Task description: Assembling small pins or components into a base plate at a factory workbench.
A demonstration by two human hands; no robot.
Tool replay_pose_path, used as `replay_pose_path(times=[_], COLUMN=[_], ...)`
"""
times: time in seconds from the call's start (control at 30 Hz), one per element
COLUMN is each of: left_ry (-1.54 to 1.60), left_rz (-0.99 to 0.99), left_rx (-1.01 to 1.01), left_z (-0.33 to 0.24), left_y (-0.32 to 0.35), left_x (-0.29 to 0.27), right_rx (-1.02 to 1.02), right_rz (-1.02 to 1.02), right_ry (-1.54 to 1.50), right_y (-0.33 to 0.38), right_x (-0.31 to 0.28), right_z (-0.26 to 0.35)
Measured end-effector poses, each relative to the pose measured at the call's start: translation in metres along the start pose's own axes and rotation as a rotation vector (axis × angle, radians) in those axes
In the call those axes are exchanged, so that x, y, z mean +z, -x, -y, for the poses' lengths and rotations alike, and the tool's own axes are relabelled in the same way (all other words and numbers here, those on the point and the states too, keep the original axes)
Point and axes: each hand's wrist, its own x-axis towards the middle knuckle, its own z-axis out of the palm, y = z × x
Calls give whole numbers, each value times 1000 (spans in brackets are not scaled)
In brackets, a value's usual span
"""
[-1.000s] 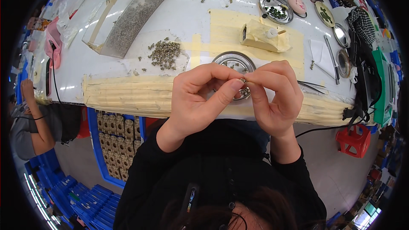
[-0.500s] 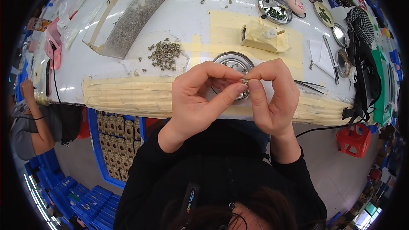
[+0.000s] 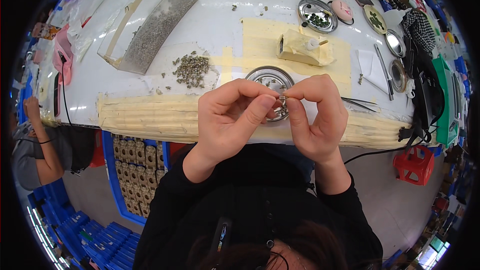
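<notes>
Pinching small metal part (image 3: 281,100) | left hand (image 3: 231,120), right hand (image 3: 316,115) fingertips clamped on it | above round metal dish (image 3: 265,76)

Clear plastic bags (image 3: 87,0) – crumpled, see-through – lie far left on the table (image 3: 150,85).

the person wears a black long-sleeved top whose sleeves end at the wrists, leaving the left hand (image 3: 231,120) and right hand (image 3: 316,117) bare, with dark hair and a small clipped badge at the chest.
</notes>
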Motion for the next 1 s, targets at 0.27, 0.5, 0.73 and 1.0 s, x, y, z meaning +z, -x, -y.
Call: replay_pose_path(times=[0.27,0.5,0.73,1.0], left_ry=[7,-109,-512,-908], left_rz=[46,-12,-80,-86], left_rx=[-78,21,316,584], left_z=[-3,2,8,1], left_y=[-1,-1,2,-4], left_x=[-5,0,3,3], right_rx=[-70,-63,-53,-74], right_rz=[-7,-3,-4,-6], right_ry=[23,22,29,89], right_y=[1,1,2,1], right_x=[1,1,0,1], right_z=[-1,-2,-1,0])
